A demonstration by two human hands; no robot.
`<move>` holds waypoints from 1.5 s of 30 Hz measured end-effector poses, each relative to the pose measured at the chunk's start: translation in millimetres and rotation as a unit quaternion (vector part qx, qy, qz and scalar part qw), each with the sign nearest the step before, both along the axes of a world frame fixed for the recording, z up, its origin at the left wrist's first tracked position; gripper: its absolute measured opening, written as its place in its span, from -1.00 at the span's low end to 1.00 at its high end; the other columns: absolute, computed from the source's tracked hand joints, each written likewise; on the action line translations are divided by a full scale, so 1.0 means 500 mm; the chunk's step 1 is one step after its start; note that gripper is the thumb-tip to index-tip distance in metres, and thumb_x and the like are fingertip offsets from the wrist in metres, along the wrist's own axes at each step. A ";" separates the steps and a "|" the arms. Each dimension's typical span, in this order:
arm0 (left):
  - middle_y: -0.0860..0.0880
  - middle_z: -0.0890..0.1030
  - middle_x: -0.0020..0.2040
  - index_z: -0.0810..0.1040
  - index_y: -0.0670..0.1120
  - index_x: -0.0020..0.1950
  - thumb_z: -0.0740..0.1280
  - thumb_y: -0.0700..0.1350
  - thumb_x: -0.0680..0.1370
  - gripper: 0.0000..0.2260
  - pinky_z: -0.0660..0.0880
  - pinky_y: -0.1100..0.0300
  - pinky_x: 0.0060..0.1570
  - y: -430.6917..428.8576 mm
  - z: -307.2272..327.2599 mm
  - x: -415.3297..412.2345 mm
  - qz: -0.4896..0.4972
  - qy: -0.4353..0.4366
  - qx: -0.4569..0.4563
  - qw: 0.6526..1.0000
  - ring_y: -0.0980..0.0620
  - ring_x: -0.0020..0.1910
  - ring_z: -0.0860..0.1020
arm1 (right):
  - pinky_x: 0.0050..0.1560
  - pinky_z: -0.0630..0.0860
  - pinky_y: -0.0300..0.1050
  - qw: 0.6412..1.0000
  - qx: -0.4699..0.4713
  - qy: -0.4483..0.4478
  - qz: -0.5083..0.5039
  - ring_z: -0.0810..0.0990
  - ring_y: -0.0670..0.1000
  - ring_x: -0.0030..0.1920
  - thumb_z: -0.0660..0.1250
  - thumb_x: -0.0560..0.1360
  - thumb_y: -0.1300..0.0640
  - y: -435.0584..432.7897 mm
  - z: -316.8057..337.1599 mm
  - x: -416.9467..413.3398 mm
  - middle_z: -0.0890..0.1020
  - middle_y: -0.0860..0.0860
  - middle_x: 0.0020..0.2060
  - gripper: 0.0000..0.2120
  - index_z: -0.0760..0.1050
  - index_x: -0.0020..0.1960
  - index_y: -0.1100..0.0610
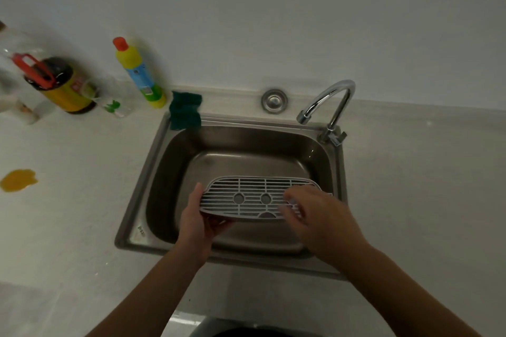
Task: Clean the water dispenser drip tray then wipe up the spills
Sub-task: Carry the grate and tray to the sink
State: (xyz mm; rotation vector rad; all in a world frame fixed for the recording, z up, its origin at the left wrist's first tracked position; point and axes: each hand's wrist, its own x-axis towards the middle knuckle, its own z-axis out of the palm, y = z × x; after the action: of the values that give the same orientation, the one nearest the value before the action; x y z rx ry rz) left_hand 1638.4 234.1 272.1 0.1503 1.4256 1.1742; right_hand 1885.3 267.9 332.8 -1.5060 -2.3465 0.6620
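- Left hand [197, 216] grips the drip tray grate [253, 198] by its left end, above the sink [137, 194] basin.
- Right hand [315, 213], fingers loose, rests over the grate's right end.
- Orange spill [18, 179] sits well left.

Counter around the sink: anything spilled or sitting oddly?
Yes. An orange-yellow puddle lies on the counter far left of the sink, not yet wiped. The green sponge also hangs over the sink's back-left rim. Nothing else stands out.
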 end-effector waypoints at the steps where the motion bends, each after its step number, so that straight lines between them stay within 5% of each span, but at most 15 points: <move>1: -0.17 0.75 0.17 0.68 -0.03 0.27 0.20 0.29 0.64 -0.51 0.70 -0.03 -0.10 0.004 -0.002 -0.001 0.000 -0.003 -0.002 1.000 -0.14 0.11 0.74 | -0.02 0.60 -0.17 0.999 -0.016 -0.031 0.035 0.55 -0.20 -0.09 0.14 0.58 -0.25 0.009 -0.008 -0.022 0.60 -0.19 0.01 -0.68 0.47 0.23 -0.16; 4: -0.17 0.75 0.15 0.69 -0.03 0.23 0.21 0.27 0.64 -0.54 0.70 0.00 -0.17 0.020 -0.008 -0.007 0.003 -0.016 -0.002 1.000 -0.13 0.07 0.75 | 0.00 0.62 -0.01 0.993 -0.020 -0.095 0.070 0.60 -0.07 -0.05 0.14 0.60 -0.26 0.042 -0.035 -0.063 0.65 -0.11 0.02 -0.69 0.48 0.22 -0.15; 8: -0.17 0.75 0.14 0.75 0.01 0.12 0.22 0.27 0.63 -0.56 0.70 0.00 -0.17 0.050 -0.022 -0.010 -0.010 -0.033 0.000 0.999 -0.14 0.07 0.75 | -0.08 0.55 -0.08 0.990 -0.032 -0.124 0.066 0.54 -0.08 -0.13 0.11 0.60 -0.27 0.076 -0.068 -0.076 0.61 -0.13 -0.09 -0.69 0.50 0.10 -0.13; 12: -0.20 0.74 0.16 0.71 -0.04 0.21 0.23 0.29 0.62 -0.52 0.70 -0.02 -0.13 0.085 -0.035 -0.019 -0.019 -0.054 -0.004 0.998 -0.16 0.09 0.74 | -0.07 0.54 -0.07 0.989 -0.037 -0.130 0.062 0.52 -0.08 -0.15 0.09 0.58 -0.30 0.104 -0.074 -0.086 0.60 -0.12 -0.13 -0.65 0.52 0.03 -0.11; 30: -0.19 0.75 0.15 0.68 -0.05 0.25 0.16 0.30 0.64 -0.48 0.69 0.01 -0.18 0.132 -0.074 -0.029 -0.023 -0.087 -0.020 0.996 -0.13 0.06 0.74 | -0.03 0.57 -0.03 0.976 0.028 -0.199 0.088 0.54 -0.03 -0.13 0.12 0.62 -0.26 0.151 -0.005 -0.046 0.60 -0.07 -0.09 -0.66 0.51 0.11 -0.07; 38: -0.14 0.77 0.06 0.63 0.02 0.21 0.27 0.26 0.62 -0.62 0.69 -0.08 -0.19 0.113 -0.070 -0.030 0.007 -0.070 -0.029 0.997 -0.22 0.13 0.69 | -0.31 0.41 -0.27 0.983 -0.037 -0.132 -0.126 0.52 -0.22 -0.30 0.15 0.57 -0.29 0.141 -0.017 0.154 0.55 -0.21 -0.29 -0.75 0.49 -0.06 -0.18; 45: -0.18 0.71 0.17 0.65 0.05 0.21 0.32 0.29 0.58 -0.61 0.70 -0.12 -0.15 0.078 -0.058 -0.029 0.023 -0.056 -0.038 0.997 -0.25 0.18 0.65 | -0.38 0.39 -0.20 0.927 -0.120 -0.239 -0.264 0.53 -0.14 -0.38 0.23 0.61 -0.28 0.110 -0.168 0.313 0.54 -0.14 -0.38 -0.66 0.50 -0.19 -0.09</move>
State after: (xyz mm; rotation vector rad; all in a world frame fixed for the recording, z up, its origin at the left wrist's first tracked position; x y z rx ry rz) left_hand 1624.0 272.9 242.9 -0.0020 1.3792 1.1466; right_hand 2041.6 323.1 248.8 -2.5236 -2.0354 0.4878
